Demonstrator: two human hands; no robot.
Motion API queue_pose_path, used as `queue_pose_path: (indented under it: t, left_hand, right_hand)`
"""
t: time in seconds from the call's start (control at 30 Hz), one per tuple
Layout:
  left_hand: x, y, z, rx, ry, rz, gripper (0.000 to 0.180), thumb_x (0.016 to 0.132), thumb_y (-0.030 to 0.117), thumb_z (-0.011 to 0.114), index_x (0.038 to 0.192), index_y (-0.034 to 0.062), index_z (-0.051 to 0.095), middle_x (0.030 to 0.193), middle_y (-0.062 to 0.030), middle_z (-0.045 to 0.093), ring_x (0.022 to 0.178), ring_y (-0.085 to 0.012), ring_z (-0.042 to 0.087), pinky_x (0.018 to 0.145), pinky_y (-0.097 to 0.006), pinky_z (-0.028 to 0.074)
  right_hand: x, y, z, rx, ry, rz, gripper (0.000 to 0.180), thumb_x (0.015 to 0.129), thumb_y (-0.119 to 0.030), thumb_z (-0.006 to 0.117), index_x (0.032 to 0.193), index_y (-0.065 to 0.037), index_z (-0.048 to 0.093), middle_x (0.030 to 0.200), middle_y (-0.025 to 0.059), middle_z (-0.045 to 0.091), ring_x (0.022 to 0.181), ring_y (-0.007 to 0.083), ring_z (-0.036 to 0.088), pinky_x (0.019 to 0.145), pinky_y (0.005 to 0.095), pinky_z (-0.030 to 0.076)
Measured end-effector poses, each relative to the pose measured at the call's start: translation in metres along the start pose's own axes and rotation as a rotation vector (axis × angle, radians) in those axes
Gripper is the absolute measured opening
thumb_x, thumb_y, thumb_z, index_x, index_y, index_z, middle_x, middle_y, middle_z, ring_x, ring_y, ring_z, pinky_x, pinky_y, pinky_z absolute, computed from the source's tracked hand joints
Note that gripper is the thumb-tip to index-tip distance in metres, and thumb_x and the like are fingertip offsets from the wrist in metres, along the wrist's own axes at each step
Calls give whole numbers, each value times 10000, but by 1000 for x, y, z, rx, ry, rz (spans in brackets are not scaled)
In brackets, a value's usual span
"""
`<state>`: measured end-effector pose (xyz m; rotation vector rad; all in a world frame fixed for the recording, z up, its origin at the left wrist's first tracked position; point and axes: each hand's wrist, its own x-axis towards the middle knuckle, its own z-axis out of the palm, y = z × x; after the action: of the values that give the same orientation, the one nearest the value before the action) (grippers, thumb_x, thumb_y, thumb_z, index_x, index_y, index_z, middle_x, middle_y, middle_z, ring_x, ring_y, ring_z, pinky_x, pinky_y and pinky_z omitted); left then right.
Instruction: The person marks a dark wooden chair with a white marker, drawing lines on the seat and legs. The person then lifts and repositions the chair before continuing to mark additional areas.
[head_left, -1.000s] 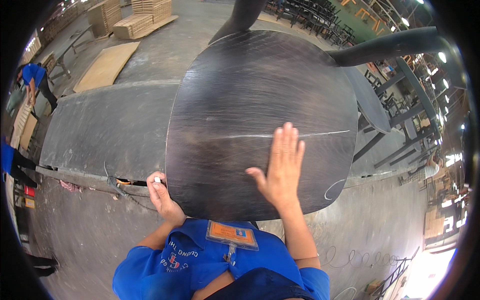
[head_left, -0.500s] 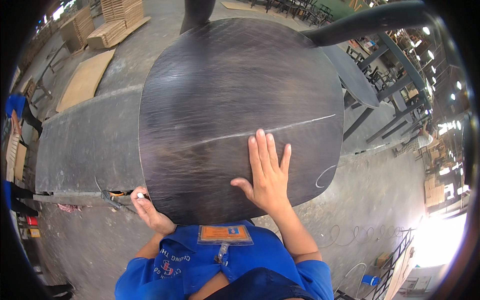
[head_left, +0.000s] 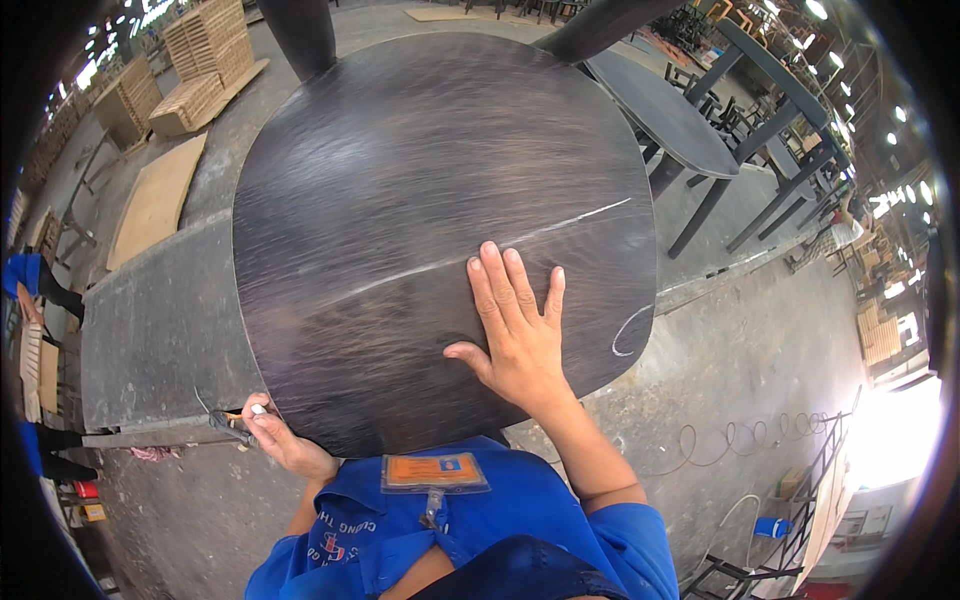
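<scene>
The right hand [head_left: 515, 335] lies flat and open, palm down, on a large dark rounded wooden panel [head_left: 430, 200]. Its fingers are spread and point away from the person, the thumb is held out to the left, and it grips nothing. The forearm runs back to the body from the lower right, with a blue short sleeve at the shoulder.

The left hand [head_left: 280, 440] is down at the panel's near left edge, curled shut around a small white stick, apparently a piece of chalk [head_left: 259, 409], whose tip pokes up between thumb and forefinger. The wrist is bent and the knuckles face the panel's rim.

The panel fills the middle of the view, directly in front of the person's chest. A thin pale line [head_left: 560, 228] crosses it from left to right, rising toward the right, and a small pale curve [head_left: 630, 330] is drawn near its right edge.

The step in hand looks like marking or checking the panel: the flat hand steadies or feels the surface while the other keeps the chalk ready. A next mark would call for bringing the chalk up onto the face while the panel stays pinned.

The panel rests on a grey bench [head_left: 150, 320]. Far right stand dark tables [head_left: 665, 110]; far left, stacked pale boards [head_left: 205, 60].
</scene>
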<state>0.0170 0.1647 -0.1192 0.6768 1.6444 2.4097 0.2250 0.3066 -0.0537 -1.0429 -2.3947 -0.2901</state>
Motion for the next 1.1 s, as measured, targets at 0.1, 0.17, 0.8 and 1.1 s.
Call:
queue_pose_path:
  t: [0.1,0.17,0.8,1.1]
  left_hand:
    - [0,-1,1,35,32,16,356,1031,382,300,1097,72,463,1035,-80,500,972,-156,477,860,-296,390]
    - [1,0,2,48,51,20,352,1033,381,291,1085,75,457,983,-58,490,923,-135,473,827,-282,391]
    - [19,2,4,67,161,36,415,1032,390,336,1167,37,507,1055,-59,525,1001,-145,504,892,-288,406]
    - [32,4,16,183,202,145,385,1036,394,328,1114,60,505,949,-39,560,902,-113,515,825,-262,412]
  right_hand:
    - [1,20,-5,-37,5,12,847,830,-658,422,1464,-105,321,1535,70,277,1437,260,195,1118,605,62]
    - [7,39,-8,-33,40,60,859,798,-624,502,1469,-123,310,1540,59,266,1437,253,194,1118,603,80]
    - [29,51,-6,146,75,-24,994,785,-636,555,1456,23,233,1524,216,216,1432,323,184,1152,494,147]
    - [54,133,-24,-63,149,22,858,826,-558,565,1445,-24,306,1515,158,279,1404,311,262,1116,533,209]
